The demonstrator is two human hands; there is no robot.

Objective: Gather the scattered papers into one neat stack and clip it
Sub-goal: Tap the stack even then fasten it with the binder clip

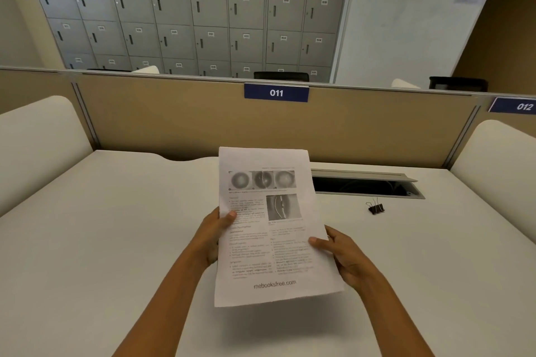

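Note:
A stack of printed papers point(272, 240) is held upright above the white desk point(101, 240), tilted slightly, its top sheet showing grey pictures and text. My left hand point(213, 235) grips the stack's left edge, thumb on the front. On the right edge sits my right hand point(345, 258), thumb across the page. A black binder clip point(376, 207) lies on the desk to the right of the papers, apart from both hands.
An open cable slot point(368, 184) runs along the desk's back right. A beige partition point(174, 116) with the sign 011 point(276, 92) closes the back. White curved side dividers point(37, 142) stand left and right. Grey lockers fill the wall beyond.

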